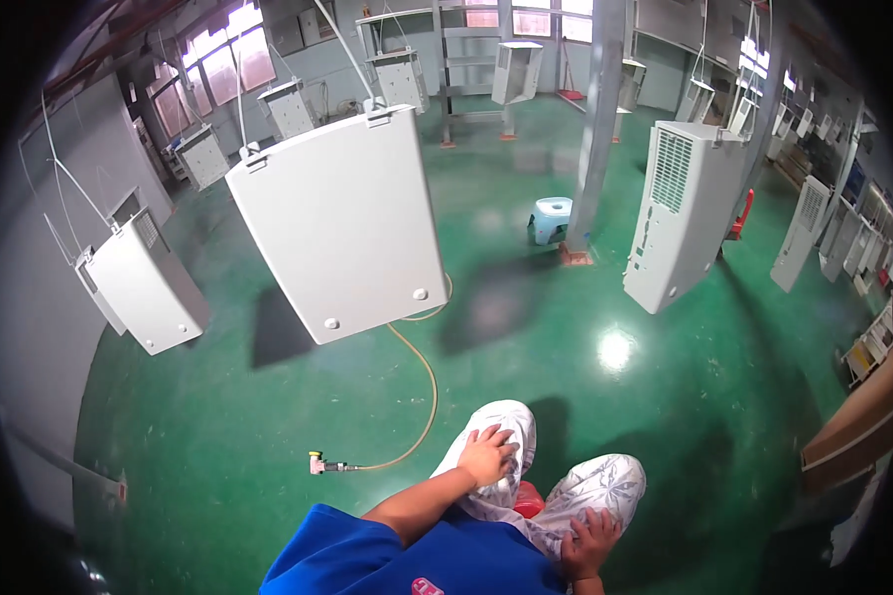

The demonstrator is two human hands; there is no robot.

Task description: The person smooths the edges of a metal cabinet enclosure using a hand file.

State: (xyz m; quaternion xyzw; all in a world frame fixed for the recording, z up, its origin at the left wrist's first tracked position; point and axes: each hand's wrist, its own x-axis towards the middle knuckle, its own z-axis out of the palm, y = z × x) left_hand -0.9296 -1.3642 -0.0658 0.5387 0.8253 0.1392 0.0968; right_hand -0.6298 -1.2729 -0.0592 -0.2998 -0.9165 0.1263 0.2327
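Note:
My left hand [488,455] lies on my left knee with its fingers spread over the pale patterned trousers [506,421]. On the other thigh rests my right hand [590,544], fingers apart and nothing in them. Between my legs shows part of a red seat [529,500]. In front of me a white metal casing panel [342,223] hangs from hooks, tilted, touched by neither hand. An air hose [434,397] with a yellow-tipped fitting [319,463] lies on the floor to my left.
More white casings hang around me, one at left [149,283] and a vented one at right [680,213]. A steel post [595,139] stands ahead beside a light blue stool [551,218]. Brown cardboard [853,421] is at the right edge. The floor [208,476] is green.

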